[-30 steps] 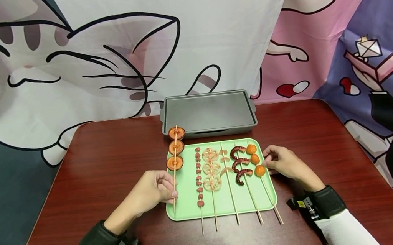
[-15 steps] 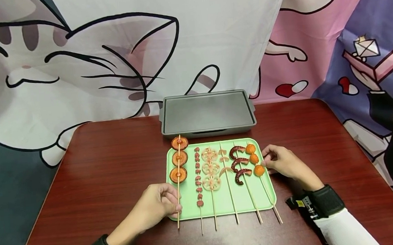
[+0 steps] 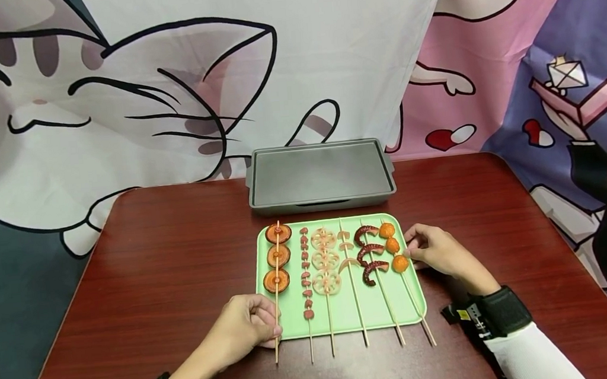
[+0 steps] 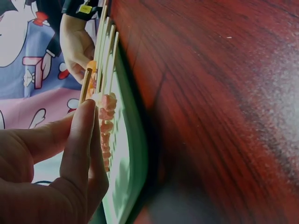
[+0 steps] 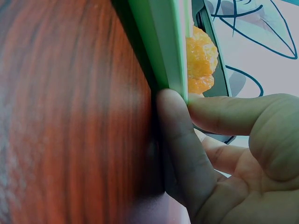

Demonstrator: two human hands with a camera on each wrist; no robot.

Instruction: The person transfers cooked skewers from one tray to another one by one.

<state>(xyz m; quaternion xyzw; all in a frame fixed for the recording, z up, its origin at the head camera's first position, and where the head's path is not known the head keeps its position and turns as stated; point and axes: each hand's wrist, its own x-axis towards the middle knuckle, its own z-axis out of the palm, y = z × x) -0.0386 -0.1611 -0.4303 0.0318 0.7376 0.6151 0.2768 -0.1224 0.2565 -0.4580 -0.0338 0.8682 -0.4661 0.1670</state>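
Observation:
My left hand (image 3: pixel 245 330) pinches the lower stick of a skewer of mushroom slices (image 3: pixel 275 281), which overlaps the left side of the green tray (image 3: pixel 347 318). In the left wrist view, its stick (image 4: pixel 85 88) rises from between thumb and fingers. On the tray lie skewers of small meat pieces (image 3: pixel 307 293), lotus root slices (image 3: pixel 327 283), pale curved pieces (image 3: pixel 348 264), octopus tentacles (image 3: pixel 372 249) and orange balls (image 3: pixel 400 264). My right hand (image 3: pixel 439 253) grips the tray's right rim; in the right wrist view, thumb and finger close on the rim (image 5: pixel 170 60) beside an orange ball (image 5: pixel 202 60).
A grey rectangular griddle pan (image 3: pixel 320 173) stands behind the green tray at the far edge of the reddish-brown table (image 3: pixel 179 247). Skewer sticks overhang the tray's front rim. A printed cartoon curtain (image 3: pixel 347 61) hangs behind the table.
My left hand has moved toward me and slightly right, bringing the mushroom skewer from partly beyond the tray's far edge to over its left side. My right hand stays at the rim.

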